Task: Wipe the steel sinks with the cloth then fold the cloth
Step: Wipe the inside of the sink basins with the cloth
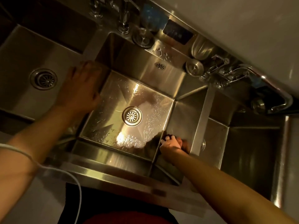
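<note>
The wiping step is judged to be in hand; folding is not yet begun. 3 steel basins are seen in 1 unit. The middle sink [113,101], square, brushed and beaded with water across its floor, is being worked at its near right corner. There the right hand [170,143] is curled round a dark cloth [168,136], bunched and pressed against the right wall. The left hand [79,88] is laid with fingers spread over the divider at the middle sink's left edge, gripping nothing. The left sink [19,65] and right sink [249,143] appear duller. The round ribbed drain strainer [132,116] sits mid-floor. Next, a sweep across the wet floor is judged necessary.
</note>
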Available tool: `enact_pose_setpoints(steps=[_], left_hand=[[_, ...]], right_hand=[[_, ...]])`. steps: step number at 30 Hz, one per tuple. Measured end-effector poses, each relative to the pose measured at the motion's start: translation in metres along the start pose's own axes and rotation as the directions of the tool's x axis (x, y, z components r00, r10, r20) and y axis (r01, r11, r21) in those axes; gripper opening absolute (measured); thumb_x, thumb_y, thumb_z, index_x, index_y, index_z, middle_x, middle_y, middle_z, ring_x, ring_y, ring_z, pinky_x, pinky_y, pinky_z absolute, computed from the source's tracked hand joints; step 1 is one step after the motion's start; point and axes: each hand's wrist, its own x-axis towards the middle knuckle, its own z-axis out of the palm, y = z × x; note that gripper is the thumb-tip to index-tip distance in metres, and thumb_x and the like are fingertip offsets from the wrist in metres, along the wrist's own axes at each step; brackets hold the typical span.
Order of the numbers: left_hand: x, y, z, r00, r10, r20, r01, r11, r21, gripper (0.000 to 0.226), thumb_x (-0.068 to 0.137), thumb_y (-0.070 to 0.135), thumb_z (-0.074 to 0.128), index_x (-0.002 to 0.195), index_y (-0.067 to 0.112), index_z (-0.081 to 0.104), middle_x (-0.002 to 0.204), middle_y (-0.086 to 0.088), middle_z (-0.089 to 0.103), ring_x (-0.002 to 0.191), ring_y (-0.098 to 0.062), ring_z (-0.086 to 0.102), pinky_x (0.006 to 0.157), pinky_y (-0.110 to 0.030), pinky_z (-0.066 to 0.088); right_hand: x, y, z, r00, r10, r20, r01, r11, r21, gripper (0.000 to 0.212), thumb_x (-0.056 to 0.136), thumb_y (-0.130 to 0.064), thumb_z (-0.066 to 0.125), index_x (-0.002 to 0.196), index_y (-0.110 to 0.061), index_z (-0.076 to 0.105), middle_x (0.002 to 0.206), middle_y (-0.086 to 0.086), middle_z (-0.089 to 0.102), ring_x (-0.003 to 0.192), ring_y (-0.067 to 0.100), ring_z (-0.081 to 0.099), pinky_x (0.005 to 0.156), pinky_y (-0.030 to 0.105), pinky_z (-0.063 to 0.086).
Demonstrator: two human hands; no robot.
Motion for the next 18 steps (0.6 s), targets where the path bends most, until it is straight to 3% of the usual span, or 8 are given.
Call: enact_pose_setpoints(steps=[4,8,13,18], left_hand=[[-0.002,-0.003,0.001,0.996,0.074,0.040,-0.074,0.997,0.003,0.089,0.082,0.047,0.060,0.160,0.019,0.028,0.165,-0.017,0.025,0.153,-0.041,0.023,0.124,-0.058,0.017],[-0.005,-0.003,-0.003,0.996,0.081,0.029,-0.080,0.996,-0.036,0.086,0.081,0.053,0.053,0.158,0.017,0.037,0.168,-0.017,0.026,0.157,-0.036,0.018,0.126,-0.055,0.011],[-0.005,0.000,-0.005,0.997,0.074,0.023,-0.073,0.997,-0.040,0.085,0.078,0.049,0.054,0.156,0.016,0.041,0.165,-0.018,0.031,0.156,-0.037,0.020,0.125,-0.056,0.014],[-0.004,0.000,-0.002,0.997,0.075,-0.001,-0.075,0.996,-0.053,0.087,0.077,0.049,0.053,0.156,0.016,0.039,0.164,-0.017,0.031,0.155,-0.037,0.020,0.124,-0.055,0.013]], right_hand=[[0.012,-0.004,-0.003,0.999,0.009,0.054,-0.001,0.988,-0.153,0.039,0.096,-0.033,0.063,0.131,-0.017,0.064,0.137,0.010,0.054,0.129,0.037,0.046,0.101,0.050,0.044],[0.033,0.012,-0.015,1.000,0.024,0.012,-0.022,0.988,-0.153,0.037,0.101,-0.030,0.054,0.135,-0.016,0.061,0.144,0.008,0.053,0.134,0.032,0.045,0.110,0.046,0.036],[0.055,0.048,-0.040,0.986,0.154,-0.062,-0.162,0.976,-0.148,0.038,0.102,-0.021,0.048,0.137,-0.011,0.060,0.145,0.010,0.053,0.137,0.035,0.041,0.113,0.051,0.033],[0.063,0.102,-0.072,0.928,0.322,-0.185,-0.350,0.925,-0.146,0.051,0.105,-0.015,0.026,0.154,-0.004,0.035,0.163,0.017,0.029,0.148,0.045,0.023,0.117,0.062,0.024]])
